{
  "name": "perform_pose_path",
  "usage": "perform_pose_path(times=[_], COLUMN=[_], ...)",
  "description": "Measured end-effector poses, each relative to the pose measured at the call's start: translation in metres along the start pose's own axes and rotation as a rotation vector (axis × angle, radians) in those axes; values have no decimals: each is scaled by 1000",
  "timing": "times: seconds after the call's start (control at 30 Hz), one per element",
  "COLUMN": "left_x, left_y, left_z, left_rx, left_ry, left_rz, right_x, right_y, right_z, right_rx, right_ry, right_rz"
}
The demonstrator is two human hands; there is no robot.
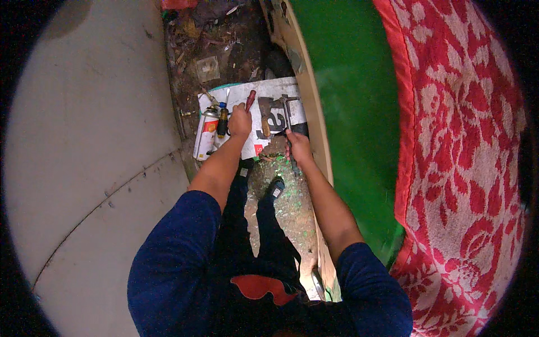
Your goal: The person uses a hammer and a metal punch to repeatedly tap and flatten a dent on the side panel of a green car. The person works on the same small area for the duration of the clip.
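My left hand [240,121] is closed around a red handle [250,101], whose upper end sticks out beyond the fingers; the rest of that tool is hidden. My right hand [299,147] grips a long dark hammer [288,115] with a crosswise head at its far end. Beneath both hands lies a white printed sheet [247,91]. On its left side are a white and red gas canister [206,136] with a torch head and a black and yellow screwdriver [222,124]. Between my hands rests a small brownish object [265,126], its kind unclear.
A pale grey wall or panel [101,123] rises along the left. To the right runs a green surface [353,101] with a cream edge, then a red and white floral cloth [455,140]. Littered dark ground [224,39] lies ahead; my shoes [275,188] stand on speckled ground.
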State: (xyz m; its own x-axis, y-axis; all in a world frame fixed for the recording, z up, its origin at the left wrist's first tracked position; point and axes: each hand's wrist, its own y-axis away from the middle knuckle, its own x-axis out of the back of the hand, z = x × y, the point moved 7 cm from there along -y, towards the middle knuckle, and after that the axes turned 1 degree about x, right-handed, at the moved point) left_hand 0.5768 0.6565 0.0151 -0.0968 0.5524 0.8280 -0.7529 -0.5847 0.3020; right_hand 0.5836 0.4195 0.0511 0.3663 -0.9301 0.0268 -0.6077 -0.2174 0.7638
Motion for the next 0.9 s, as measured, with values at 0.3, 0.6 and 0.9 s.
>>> perform_pose_path(times=[0.3, 0.6, 0.9], left_x=[16, 41, 33], left_y=[20, 59, 75], left_z=[9, -14, -29], left_rx=[-82, -215, -39], left_ry=[1, -13, -3], left_rz=[-51, 180, 126], right_x=[8, 3, -7], right_y=[-3, 8, 17], right_z=[9, 10, 18], right_rx=[-6, 8, 12], right_ry=[-30, -23, -11], right_rz=[31, -19, -61])
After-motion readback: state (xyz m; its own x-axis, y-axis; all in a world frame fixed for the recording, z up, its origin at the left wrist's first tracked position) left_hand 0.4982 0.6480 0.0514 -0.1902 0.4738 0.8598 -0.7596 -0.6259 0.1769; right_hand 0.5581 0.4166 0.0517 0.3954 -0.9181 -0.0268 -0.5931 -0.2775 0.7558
